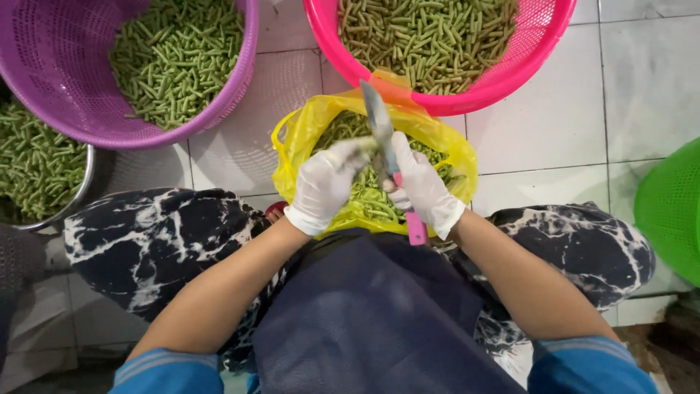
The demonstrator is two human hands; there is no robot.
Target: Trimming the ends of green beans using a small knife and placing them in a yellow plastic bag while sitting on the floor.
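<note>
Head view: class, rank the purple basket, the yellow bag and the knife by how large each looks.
1. purple basket, partly cut off by the frame
2. yellow bag
3. knife, held in the right hand

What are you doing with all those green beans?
A person sits over a yellow bag of green beans. The gloved right hand has its grip on a pink-handled knife, and the gloved left hand holds beans against it. A purple basket and a pink basket hold more cut beans.
</note>
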